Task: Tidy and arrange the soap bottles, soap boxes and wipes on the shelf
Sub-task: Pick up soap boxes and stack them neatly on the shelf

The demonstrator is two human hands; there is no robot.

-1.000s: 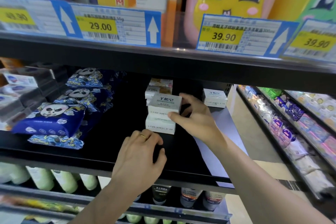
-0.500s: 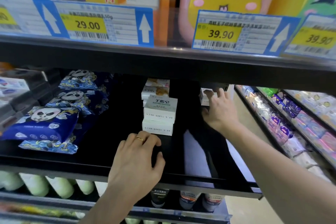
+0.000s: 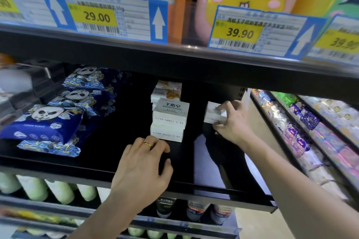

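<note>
Head view: right hand (image 3: 232, 122) pinching a white soap box (image 3: 212, 112) at the shelf's far right.
Its fingers (image 3: 220, 107) clamp the box's top and bottom edges; light, stiff card, best gripped across the flat faces. Left of them, stacked boxes (image 3: 169, 120); nearer, left hand (image 3: 143, 169) rests curled, empty, on the shelf (image 3: 97, 161).

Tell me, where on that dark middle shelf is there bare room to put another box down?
Free: the black strip between the panda wipes packs and the stacked soap boxes. The narrower gap between that stack and the white box under the right hand is partly taken. The left hand covers the front edge.
</note>
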